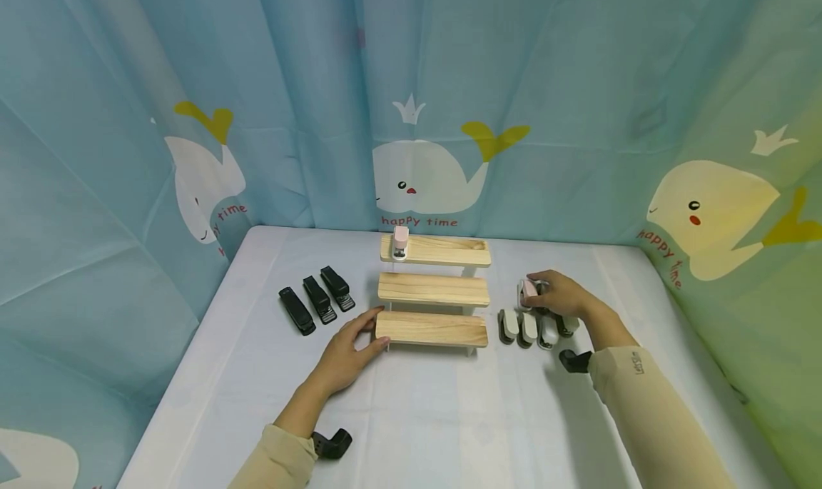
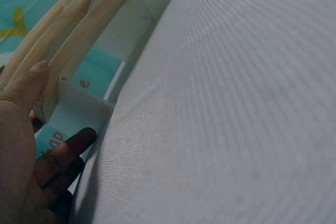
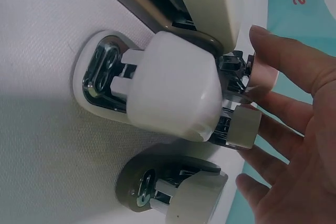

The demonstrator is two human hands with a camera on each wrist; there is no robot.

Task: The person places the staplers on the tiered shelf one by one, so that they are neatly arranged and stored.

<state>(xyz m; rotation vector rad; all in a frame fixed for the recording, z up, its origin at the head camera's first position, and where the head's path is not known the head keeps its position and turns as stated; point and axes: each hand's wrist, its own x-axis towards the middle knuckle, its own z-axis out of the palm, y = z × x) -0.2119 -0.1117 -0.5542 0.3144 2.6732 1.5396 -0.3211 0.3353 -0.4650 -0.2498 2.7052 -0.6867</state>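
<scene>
A three-step wooden stand [image 1: 432, 328] is in the middle of the table. My left hand [image 1: 347, 352] holds the left end of its lowest step, thumb at the front and fingers behind; in the left wrist view the thumb [image 2: 38, 77] lies against the wood. A pink-topped mini stapler [image 1: 401, 240] stands on the top step's left end. Over the cluster on the right, my right hand [image 1: 557, 293] pinches another pink mini stapler [image 1: 529, 290] between thumb and fingers. Several white mini staplers [image 1: 528, 328] stand in front of it; one white stapler [image 3: 176, 87] fills the middle of the right wrist view.
Three black staplers [image 1: 319, 298] lie left of the stand. A white cloth [image 1: 424, 425] covers the table, with a blue whale-print curtain [image 1: 565, 61] behind it. Black wrist devices [image 1: 332, 445] sit at both sleeves.
</scene>
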